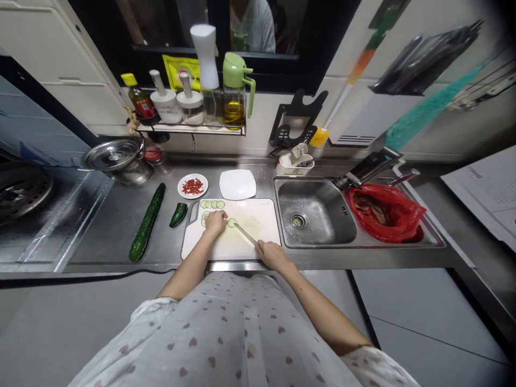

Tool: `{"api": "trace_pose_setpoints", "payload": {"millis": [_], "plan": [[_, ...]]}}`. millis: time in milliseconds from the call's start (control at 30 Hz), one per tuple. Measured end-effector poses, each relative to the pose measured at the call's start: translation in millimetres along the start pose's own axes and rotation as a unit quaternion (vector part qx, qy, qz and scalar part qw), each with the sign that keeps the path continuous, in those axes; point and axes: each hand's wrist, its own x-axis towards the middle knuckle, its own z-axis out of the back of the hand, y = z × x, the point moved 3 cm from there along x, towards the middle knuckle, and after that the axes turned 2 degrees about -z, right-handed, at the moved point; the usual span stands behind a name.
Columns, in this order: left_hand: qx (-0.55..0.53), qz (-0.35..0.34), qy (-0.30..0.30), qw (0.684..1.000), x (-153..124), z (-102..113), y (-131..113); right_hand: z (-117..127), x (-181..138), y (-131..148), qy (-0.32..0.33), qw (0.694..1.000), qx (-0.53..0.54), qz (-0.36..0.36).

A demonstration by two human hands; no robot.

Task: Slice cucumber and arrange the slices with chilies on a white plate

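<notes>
On the cutting board (262, 215) at the tabletop's near edge, the left hand (215, 221) curls over a cucumber piece (232, 222). The right hand (272, 252) grips a knife (245, 234), and cucumber slices (213, 204) line the board's far edge.

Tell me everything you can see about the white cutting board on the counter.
The cutting board is white, rectangular with rounded corners, plastic by its look, with a grey handle slot at its left end. It lies flat on the steel counter, beside the sink, its near edge at the counter's front. A row of cucumber slices lies along its far edge. The left hand rests on it; the right hand holds a knife over it.
</notes>
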Motion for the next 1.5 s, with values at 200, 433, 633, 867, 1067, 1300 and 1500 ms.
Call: {"api": "trace_pose_setpoints", "payload": {"millis": [200, 433, 633, 867, 1067, 1300, 1500], "plan": [[-0.006, 0.021, 0.006, 1.000, 0, 4, -4, 3, 2, 2, 0.009, 1.000, 0.000, 0.001], [-0.006, 0.026, 0.006, 1.000, -1, 6, -6, 7, 5, 4, 0.030, 0.999, -0.004, 0.011], [-0.009, 0.029, 0.012, 0.999, 2, 5, -6, 11, 9, 6, 0.047, 0.999, 0.001, 0.014], [-0.009, 0.036, 0.021, 0.999, 6, 6, -5, 21, 15, 14, 0.061, 0.998, -0.002, 0.021], [-0.011, 0.035, 0.025, 0.999, 7, 7, -6, 24, 21, 17, 0.064, 0.998, -0.006, 0.022], [-0.003, 0.038, 0.024, 0.999, 8, 6, -5, 24, 22, 18, 0.070, 0.997, -0.009, 0.018], [-0.002, 0.039, 0.022, 0.999, 8, 6, -6, 23, 25, 20, 0.067, 0.998, -0.007, 0.020]]}}
